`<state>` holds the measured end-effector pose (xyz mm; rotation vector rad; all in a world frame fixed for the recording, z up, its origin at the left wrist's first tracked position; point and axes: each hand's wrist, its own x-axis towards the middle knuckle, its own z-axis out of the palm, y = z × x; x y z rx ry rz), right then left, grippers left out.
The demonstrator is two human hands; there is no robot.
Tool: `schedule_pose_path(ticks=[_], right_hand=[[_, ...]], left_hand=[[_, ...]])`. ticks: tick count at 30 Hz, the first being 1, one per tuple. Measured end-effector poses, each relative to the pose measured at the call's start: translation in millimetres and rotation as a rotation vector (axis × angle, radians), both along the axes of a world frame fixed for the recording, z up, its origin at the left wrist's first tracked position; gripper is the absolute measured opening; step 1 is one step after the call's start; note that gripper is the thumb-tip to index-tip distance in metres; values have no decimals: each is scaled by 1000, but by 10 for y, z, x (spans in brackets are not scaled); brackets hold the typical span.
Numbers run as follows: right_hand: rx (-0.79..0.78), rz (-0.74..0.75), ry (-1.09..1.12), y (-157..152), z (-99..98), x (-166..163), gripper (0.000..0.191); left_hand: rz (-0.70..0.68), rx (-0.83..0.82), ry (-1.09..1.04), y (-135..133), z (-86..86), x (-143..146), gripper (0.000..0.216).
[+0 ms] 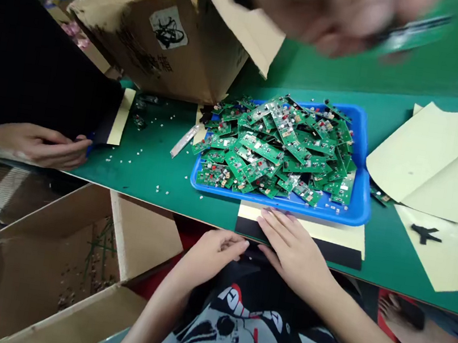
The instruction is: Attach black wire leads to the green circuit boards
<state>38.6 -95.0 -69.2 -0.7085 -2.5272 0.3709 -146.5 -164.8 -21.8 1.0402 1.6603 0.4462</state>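
Observation:
My right hand [292, 250] lies with fingers stretched out over a strip of black material [337, 254] and pale yellow paper [331, 233] at the table's front edge. My left hand [214, 252] is beside it at the edge, fingers curled in and thumb against them; whatever is in that pinch is hidden. Just beyond my hands stands a blue tray [361, 208], heaped with green circuit boards [276, 144]. Above it, blurred, a co-worker's hand [342, 16] holds a circuit board [421, 35].
Another person's hand [52, 148] is at the left edge. An open cardboard box [178, 49] stands behind, another [51, 236] below the table. Yellow sheets [437, 162] and a black forked piece [425, 234] lie right. Small white bits dot the green table [148, 159].

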Motion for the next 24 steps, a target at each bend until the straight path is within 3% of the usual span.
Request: schedule_pose_path(ticks=[3, 8, 13, 18, 24], right_hand=[[32, 24, 9, -32, -41, 75, 31], [-80, 49, 74, -18, -1, 194, 33], [-151, 33, 129, 46, 77, 91, 23], [-229, 58, 259, 63, 124, -44, 18], [-152, 80, 303, 71, 133, -70, 12]], left_hand=[[218, -50, -219, 3, -113, 42, 27], [524, -43, -418, 25, -135, 128, 29], [536, -8, -523, 43, -54, 168, 29], [482, 51, -519, 67, -30, 198, 16], [472, 52, -481, 94, -28, 212, 13]])
